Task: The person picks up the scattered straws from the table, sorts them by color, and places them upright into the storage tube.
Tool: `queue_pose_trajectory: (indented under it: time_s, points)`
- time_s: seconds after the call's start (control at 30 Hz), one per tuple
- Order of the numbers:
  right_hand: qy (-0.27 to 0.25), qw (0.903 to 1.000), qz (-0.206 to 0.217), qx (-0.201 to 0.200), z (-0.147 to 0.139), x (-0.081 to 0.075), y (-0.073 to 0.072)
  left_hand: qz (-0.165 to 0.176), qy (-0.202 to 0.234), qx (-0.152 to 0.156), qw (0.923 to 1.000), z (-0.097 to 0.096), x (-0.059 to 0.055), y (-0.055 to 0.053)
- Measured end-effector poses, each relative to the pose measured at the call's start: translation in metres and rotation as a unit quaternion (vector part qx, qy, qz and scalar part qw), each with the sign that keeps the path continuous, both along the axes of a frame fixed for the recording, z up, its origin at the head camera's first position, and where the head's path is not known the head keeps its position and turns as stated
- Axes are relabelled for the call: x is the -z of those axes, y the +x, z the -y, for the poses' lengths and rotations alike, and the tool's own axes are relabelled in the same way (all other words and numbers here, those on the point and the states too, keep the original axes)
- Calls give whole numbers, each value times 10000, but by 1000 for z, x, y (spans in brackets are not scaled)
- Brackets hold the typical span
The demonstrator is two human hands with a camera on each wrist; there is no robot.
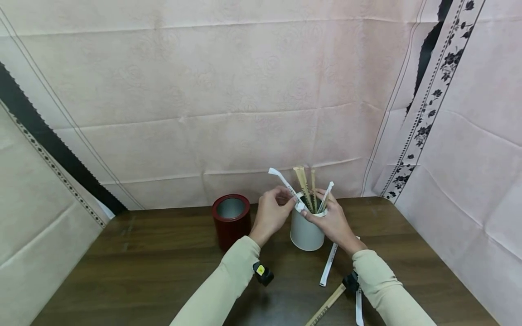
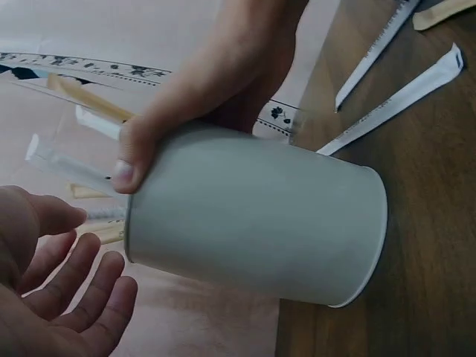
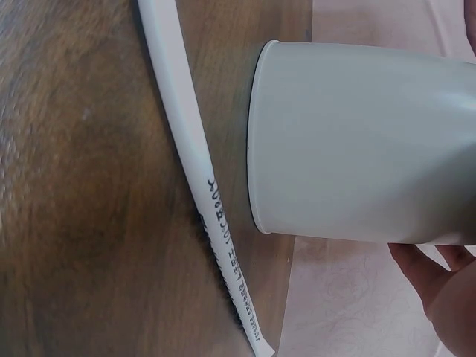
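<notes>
Right fingers (image 2: 134, 150) clamped on can (image 2: 253, 216); left fingers (image 2: 114, 309) apart, any pinch indeterminable. Judged step: placing packets (image 2: 68, 164); next requires steady can.

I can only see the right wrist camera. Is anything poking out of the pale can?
Observer: Yes, paper-wrapped sticks poke out of the pale can.
Child: Cool! Is there another can anywhere?
Observer: Yes, a dark red can stands off to the person's left of the pale one.
Child: I see one white stick lying down. Are there other colors lying there?
Observer: Yes, a beige stick lies there too.
</notes>
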State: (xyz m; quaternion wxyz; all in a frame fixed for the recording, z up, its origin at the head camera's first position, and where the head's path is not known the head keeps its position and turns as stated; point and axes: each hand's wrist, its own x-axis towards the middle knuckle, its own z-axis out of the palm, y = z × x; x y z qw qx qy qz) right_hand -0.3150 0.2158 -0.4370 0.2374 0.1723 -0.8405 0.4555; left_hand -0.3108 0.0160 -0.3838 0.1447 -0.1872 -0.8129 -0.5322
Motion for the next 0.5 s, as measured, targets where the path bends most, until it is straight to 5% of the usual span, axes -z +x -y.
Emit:
queue_pose_trajectory:
  time_s: [0.23, 0.5]
  points:
    - [35, 10000, -33, -33, -1, 1, -1, 2, -35, 109, 9999, -2, -4, -1]
    - [3, 10000, -32, -51, -2, 1, -2, -518, 518, 292, 9969, -2, -21, 0]
